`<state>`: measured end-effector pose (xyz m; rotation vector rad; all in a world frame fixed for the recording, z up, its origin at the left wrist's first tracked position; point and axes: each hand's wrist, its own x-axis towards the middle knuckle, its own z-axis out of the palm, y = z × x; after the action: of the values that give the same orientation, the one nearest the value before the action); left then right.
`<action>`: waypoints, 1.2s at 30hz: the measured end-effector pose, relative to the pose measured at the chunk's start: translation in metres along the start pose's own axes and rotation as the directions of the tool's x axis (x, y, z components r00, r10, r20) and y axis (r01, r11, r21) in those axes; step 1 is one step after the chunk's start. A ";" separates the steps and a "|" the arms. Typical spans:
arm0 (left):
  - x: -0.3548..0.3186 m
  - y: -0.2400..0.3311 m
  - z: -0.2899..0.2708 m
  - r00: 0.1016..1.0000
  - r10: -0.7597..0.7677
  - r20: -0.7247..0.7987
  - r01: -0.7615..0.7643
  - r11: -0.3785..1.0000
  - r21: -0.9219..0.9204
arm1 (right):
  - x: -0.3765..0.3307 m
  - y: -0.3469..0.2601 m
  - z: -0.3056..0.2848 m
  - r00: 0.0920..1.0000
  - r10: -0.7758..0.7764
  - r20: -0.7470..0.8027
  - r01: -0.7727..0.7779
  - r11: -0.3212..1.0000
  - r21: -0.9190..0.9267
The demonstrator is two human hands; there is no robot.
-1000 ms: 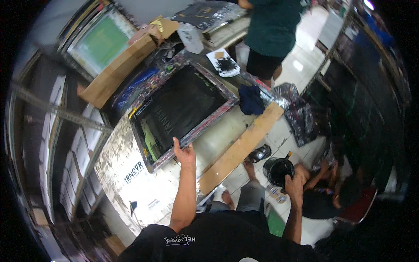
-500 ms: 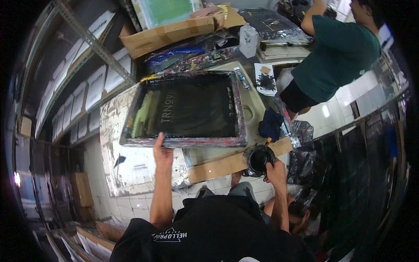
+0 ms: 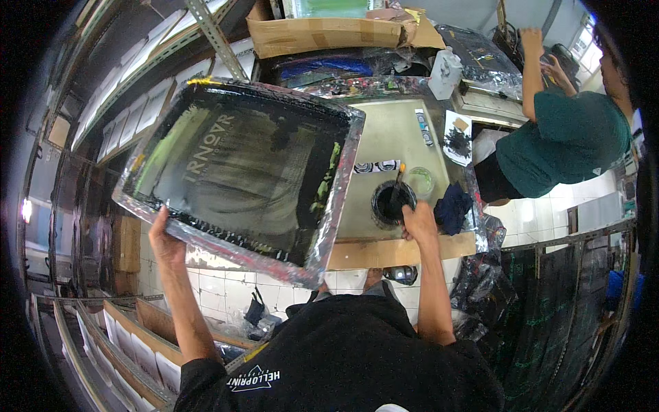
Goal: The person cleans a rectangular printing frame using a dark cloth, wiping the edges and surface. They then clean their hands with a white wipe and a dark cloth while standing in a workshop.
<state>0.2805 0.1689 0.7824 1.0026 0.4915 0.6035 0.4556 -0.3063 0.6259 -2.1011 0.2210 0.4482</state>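
Left hand (image 3: 167, 240): clamped on the near edge of the frame (image 3: 331, 213), close to its left corner, thumb on the upper side, remaining fingers hidden beneath. The frame is located at the left of the counter (image 3: 384, 118), turned askew, its right part overlapping the counter surface in view. Whether any edge of it rests on the counter cannot be told. Its mesh (image 3: 240, 172) is smeared black, with pale lettering at upper left and green patches along the left and right sides. The rim is stained, with yellow at the far left corner.

Right hand (image 3: 420, 225): closed on the near right side of the pot (image 3: 377, 211); the grip is partly hidden by the fist. The pot is over the near part of the counter, right of the frame, its inside dark. Contact between pot and counter cannot be confirmed. A stick (image 3: 401, 173) with an orange tip stands out of the pot at its far side.

Right of the pot: a clear round dish (image 3: 424, 180) and a dark blue cloth (image 3: 454, 208). Beyond: a tube (image 3: 423, 128) and a black-smeared sheet (image 3: 458, 137). A cardboard strip (image 3: 412, 251) lines the near edge.
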 end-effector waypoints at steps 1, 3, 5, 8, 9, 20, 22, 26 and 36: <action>0.001 0.014 -0.009 1.000 0.001 0.018 -0.002 1.000 0.018 | 0.010 -0.009 0.008 1.000 -0.020 -0.010 0.020 0.999 -0.027; 0.006 0.040 -0.028 0.997 0.006 0.074 -0.010 0.998 0.056 | 0.031 -0.019 0.027 1.000 0.003 0.017 -0.003 1.000 0.029; 0.008 0.059 -0.040 0.997 0.017 0.069 -0.021 0.998 0.061 | 0.046 -0.035 0.043 1.000 0.002 0.031 -0.005 0.997 0.075; 0.013 0.075 -0.040 0.998 0.030 0.058 -0.035 0.996 0.088 | 0.051 -0.050 0.059 1.000 -0.009 0.018 0.006 0.991 0.130; 0.014 0.078 -0.038 0.998 0.031 0.062 -0.037 0.994 0.102 | 0.052 -0.052 0.062 1.000 -0.008 0.010 0.006 0.989 0.146; 0.048 0.090 0.008 0.977 0.013 0.213 -0.067 0.967 0.247 | -0.060 -0.061 0.125 0.987 -0.098 0.130 0.005 0.817 0.576; 0.061 0.094 0.019 0.980 0.040 0.195 -0.092 0.959 0.268 | -0.065 -0.066 0.136 0.973 -0.156 0.171 -0.012 0.701 0.713; 0.085 0.098 0.067 0.932 -0.039 0.361 -0.107 0.920 0.376 | -0.049 -0.063 0.149 0.974 -0.212 0.074 0.054 0.542 0.838; 0.100 0.108 0.203 0.811 0.064 0.582 -0.454 0.696 0.556 | -0.030 -0.079 0.166 0.997 -0.073 -0.020 0.046 0.376 0.925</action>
<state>0.4574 0.1525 0.9593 1.9159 0.0413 0.3703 0.4160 -0.1243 0.6174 -0.9383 0.2928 0.1982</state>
